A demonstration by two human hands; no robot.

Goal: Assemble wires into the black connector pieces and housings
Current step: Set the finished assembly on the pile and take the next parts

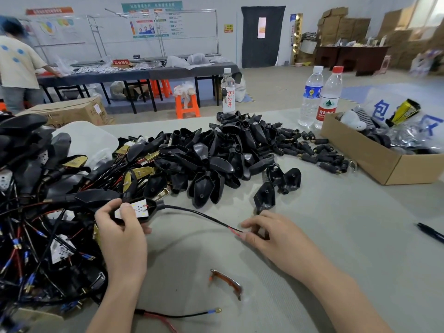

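**Left holds the housing, right has the wire's tip**

The right hand's [271, 234] fingers [249, 237] are pinched narrow on the red-and-black end of the wire [199, 215]. Over on the left hand [122, 227], the fingers curl round the black housing [150, 209], thumb down on the white board [135, 209] seated inside it. The wire leaves the housing's neck and runs rightward, slanting a little toward the person, slack over the worktop [336, 224]. That puts the free end well right of the housing. The loose connector pieces [312, 150] lie beyond the right hand, near the cardboard box [374, 159]. The pile of empty housings [216, 159] sits dead ahead. If a connector piece goes on that tip next, the right hand looks the nearer one to fetch it.
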